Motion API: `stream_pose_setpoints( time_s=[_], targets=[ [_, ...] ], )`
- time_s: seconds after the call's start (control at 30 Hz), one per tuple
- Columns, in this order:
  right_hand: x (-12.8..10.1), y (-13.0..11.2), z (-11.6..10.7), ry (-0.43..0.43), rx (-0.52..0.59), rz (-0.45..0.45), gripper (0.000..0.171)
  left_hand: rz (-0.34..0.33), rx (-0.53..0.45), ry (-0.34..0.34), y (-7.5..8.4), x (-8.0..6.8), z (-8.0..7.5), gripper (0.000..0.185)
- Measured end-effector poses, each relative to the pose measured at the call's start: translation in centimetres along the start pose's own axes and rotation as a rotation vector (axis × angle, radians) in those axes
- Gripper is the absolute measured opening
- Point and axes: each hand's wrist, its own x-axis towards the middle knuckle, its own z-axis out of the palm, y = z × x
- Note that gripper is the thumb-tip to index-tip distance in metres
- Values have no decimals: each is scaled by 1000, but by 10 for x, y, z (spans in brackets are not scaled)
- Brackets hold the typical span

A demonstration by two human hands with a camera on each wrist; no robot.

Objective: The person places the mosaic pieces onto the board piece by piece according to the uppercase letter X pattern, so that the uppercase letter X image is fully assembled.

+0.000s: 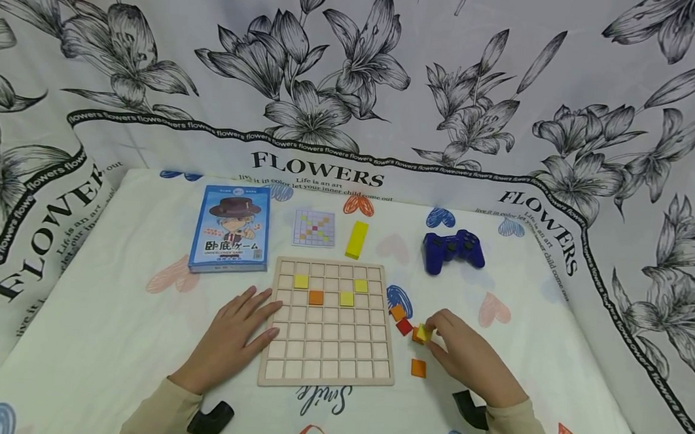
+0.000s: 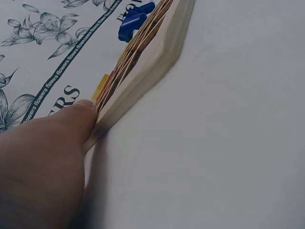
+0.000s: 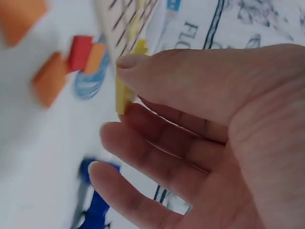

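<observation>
Right hand (image 1: 470, 358) is down on the cloth just right of the wooden grid board (image 1: 329, 323), thumb and fingertips pinching a small yellow tile (image 1: 424, 333) off the table; the right wrist view shows the same tile (image 3: 125, 93) held between thumb tip and forefinger, the other fingers loosely spread below it. Tucked against that tile on the hand's far side is an orange tile (image 1: 417, 335), and just beyond the fingertips sit a red tile (image 1: 404, 326) and another orange one (image 1: 398, 312), close to the board's right edge. A lone orange square (image 1: 418, 368) lies beside the hand on its board side, a little nearer the wrist. Left hand (image 1: 231, 339) lies flat with fingers straight, fingertips pressed to the board's left edge, holding nothing; the left wrist view shows a fingertip (image 2: 78, 114) touching the board's side. On the board, beyond the left fingertips, three yellow tiles and one orange tile sit in the upper rows. Well beyond the right hand rests a blue game controller (image 1: 453, 250); beyond the left hand, a blue card box (image 1: 230, 237), a pattern card (image 1: 314, 228) and a yellow block (image 1: 357, 239)
</observation>
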Motion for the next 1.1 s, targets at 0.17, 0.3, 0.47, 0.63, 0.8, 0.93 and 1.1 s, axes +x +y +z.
stream_pose_setpoints(
  time_s=[0.17, 0.3, 0.47, 0.63, 0.8, 0.93, 1.1],
  targets=[
    [35, -15, 1, -10, 5, -117, 22, 0, 0, 1, 1, -1, 0, 55],
    [64, -30, 4, -44, 4, -195, 19, 2, -1, 7, 0, -1, 0, 55],
    [93, -46, 15, -72, 45, -288, 17, -2, 2, 2, -1, -1, 0, 55],
    [109, -60, 30, -114, 75, -361, 15, 6, -2, 2, -1, -1, 0, 55],
    [116, -66, 43, -150, 40, -402, 12, 19, -1, 6, -1, 0, 0, 54],
    [117, -68, 48, -164, 14, -391, 11, 22, -1, 3, -1, 0, 1, 54],
    [118, -69, 50, -168, 12, -382, 11, 12, -6, -2, -2, 0, 1, 55]
  ],
)
